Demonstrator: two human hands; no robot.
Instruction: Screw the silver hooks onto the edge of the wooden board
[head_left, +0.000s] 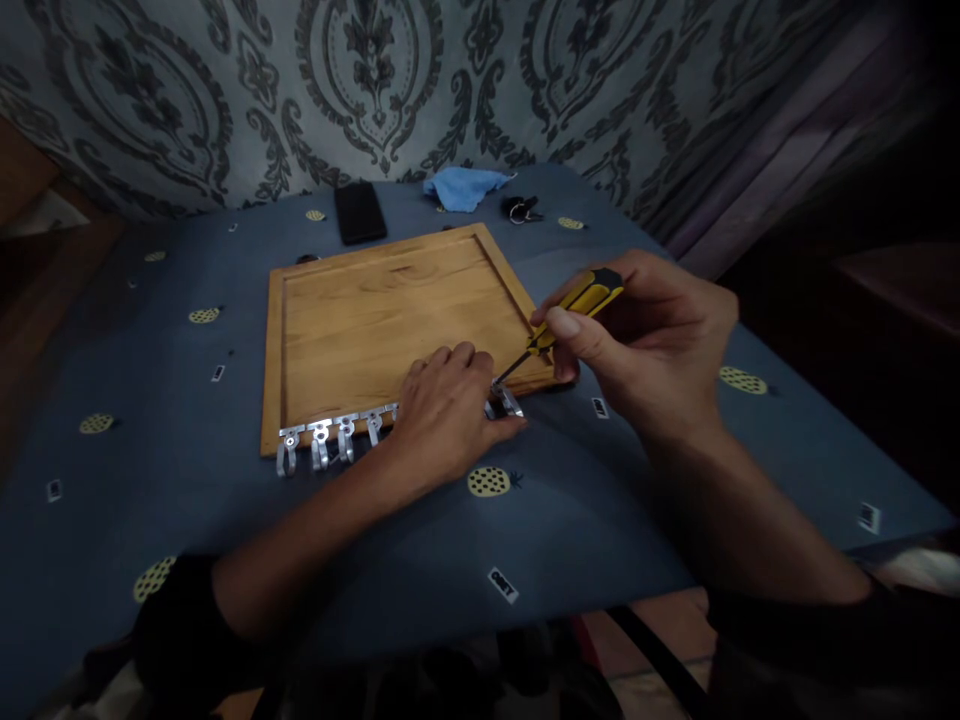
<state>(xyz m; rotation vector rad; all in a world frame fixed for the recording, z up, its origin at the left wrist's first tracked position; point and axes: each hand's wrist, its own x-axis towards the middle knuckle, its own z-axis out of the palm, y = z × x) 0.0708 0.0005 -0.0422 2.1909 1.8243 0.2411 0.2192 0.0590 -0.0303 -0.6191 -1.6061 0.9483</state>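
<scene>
A wooden board (382, 320) with a raised frame lies on the table, a metal hook rail (345, 425) along its near edge. My left hand (450, 410) is closed over the rail near its right end, fingers on the wood and thumb beside the end hook (513, 402); it covers the rail's middle. In my right hand (652, 340) is a yellow and black screwdriver (577, 305), gripped by the handle between thumb and fingers. Its shaft slants down to the left, and the tip meets the rail's right end. Whether a screw sits under the tip, I cannot tell.
A black phone (360, 213) lies behind the board. Farther right are a blue cloth (463, 188) and a bunch of keys (520, 209). The table has a blue cover (585, 540) with pineapple prints. A patterned curtain (375, 80) hangs behind it.
</scene>
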